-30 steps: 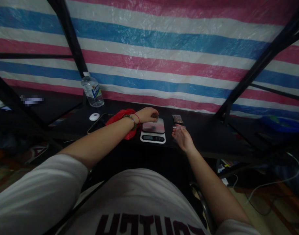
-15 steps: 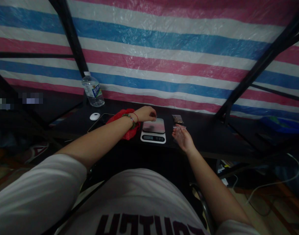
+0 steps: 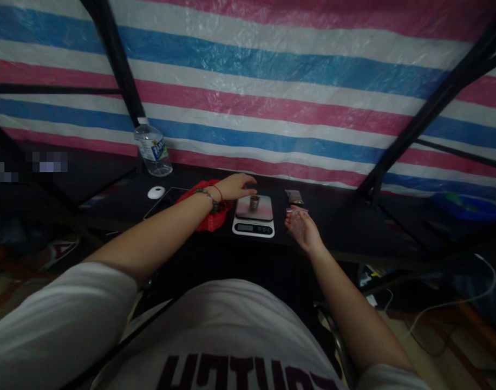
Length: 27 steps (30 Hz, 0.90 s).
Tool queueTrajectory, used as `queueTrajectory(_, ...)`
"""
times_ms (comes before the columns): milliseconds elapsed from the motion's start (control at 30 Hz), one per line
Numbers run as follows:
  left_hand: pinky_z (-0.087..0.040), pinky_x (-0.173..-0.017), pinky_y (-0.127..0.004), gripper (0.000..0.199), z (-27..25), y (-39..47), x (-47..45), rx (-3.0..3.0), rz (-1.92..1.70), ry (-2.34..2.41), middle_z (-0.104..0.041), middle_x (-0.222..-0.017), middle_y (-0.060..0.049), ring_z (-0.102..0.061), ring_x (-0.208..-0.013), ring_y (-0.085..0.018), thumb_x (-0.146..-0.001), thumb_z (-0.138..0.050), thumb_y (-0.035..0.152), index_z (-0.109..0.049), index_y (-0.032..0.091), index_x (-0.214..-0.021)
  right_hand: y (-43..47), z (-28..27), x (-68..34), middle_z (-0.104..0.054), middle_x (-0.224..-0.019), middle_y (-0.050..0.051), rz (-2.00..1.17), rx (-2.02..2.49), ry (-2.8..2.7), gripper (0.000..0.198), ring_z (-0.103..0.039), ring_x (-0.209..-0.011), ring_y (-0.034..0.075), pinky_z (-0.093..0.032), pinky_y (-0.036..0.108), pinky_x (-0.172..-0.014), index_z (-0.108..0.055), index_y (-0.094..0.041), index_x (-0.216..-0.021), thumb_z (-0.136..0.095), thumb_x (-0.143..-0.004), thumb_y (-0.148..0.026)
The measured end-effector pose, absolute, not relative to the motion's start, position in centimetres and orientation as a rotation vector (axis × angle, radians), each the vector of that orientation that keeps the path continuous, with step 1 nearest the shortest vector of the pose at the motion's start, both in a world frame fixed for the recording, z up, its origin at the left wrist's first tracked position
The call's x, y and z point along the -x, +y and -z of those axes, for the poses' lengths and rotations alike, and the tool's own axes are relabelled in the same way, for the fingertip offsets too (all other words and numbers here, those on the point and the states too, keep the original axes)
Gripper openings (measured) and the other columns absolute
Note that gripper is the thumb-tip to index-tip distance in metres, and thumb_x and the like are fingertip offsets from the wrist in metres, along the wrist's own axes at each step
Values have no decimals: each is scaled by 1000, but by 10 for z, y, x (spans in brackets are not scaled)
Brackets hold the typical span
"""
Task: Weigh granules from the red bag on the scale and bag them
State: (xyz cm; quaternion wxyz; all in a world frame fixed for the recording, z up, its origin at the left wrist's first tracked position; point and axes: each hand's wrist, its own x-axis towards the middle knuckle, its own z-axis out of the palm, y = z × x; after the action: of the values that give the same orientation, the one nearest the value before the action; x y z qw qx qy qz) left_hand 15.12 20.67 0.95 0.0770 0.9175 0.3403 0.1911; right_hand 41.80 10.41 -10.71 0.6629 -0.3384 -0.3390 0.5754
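On the steel plate of a white digital kitchen scale (image 3: pixel 253 228) stands a small brownish cup-like object (image 3: pixel 254 202); its exact kind is too small to tell. My left hand (image 3: pixel 234 187) hovers just behind and left of it, thumb and fingers apart, holding nothing. In my right hand (image 3: pixel 302 227), to the right of the scale, is a small clear zip bag (image 3: pixel 297 219), gripped near its top edge. Just beyond that hand lies a second small zip bag (image 3: pixel 294 197) with brown contents. Under my left wrist, a red plastic bag (image 3: pixel 211 221) lies crumpled.
A clear plastic bottle (image 3: pixel 154 149) stands at the back left. Near it are a white computer mouse (image 3: pixel 156 192) and a dark phone or tablet (image 3: pixel 164 201). Black metal posts (image 3: pixel 128 92) slant up at both sides, before a striped plastic sheet (image 3: pixel 252 97). A blue tray-like item (image 3: pixel 469 207) sits far right.
My left hand has let go of the small brown object, which now stands on the scale plate, and has drawn back slightly leftward with its fingers spread. My right hand stays put.
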Motion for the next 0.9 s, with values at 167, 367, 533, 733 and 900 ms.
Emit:
queueTrajectory(167,-48,-81,-31,40,-19,178,-109,-2619,-931,1102,-70,-98,-8,-64,-88,-20,-88,-48,45,-68,14,-103,104,108,-417,-69,-80,2,-1301,766,-773,38,-65,-73,15,-54,30,-71,-66,-21,-103,-73,-73,-42)
queueTrajectory(367,-49,-78,-30,37,2,133,-64,-2402,-1271,1281,-70,-89,-7,-63,-81,-18,-87,-48,45,-70,15,-88,101,104,-416,-69,-83,1,-1265,760,-774,38,-64,-73,15,-53,31,-71,-64,-24,-104,-72,-72,-43)
queueTrajectory(533,-51,-78,-30,31,11,108,-66,-2271,-1351,1187,-71,-87,-6,-64,-81,-18,-86,-53,41,-70,16,-86,89,64,-402,-70,-92,2,-1201,728,-848,39,-63,-93,21,-51,36,-80,-64,-27,-105,-68,-72,-48)
queueTrajectory(733,-53,-83,-35,36,10,93,-100,-1971,-1038,737,-68,-105,-10,-65,-94,-21,-81,-63,39,-63,16,-110,79,6,-335,-67,-106,5,-1313,639,-1220,49,-59,-104,25,-49,40,-85,-63,-28,-111,-68,-71,-54)
queueTrajectory(900,-52,-85,-34,44,10,95,-118,-1764,-1023,547,-66,-106,-9,-64,-95,-20,-73,-73,32,-60,16,-111,86,-10,-283,-64,-112,6,-1309,580,-1339,50,-57,-107,25,-48,39,-89,-64,-26,-107,-71,-69,-58)
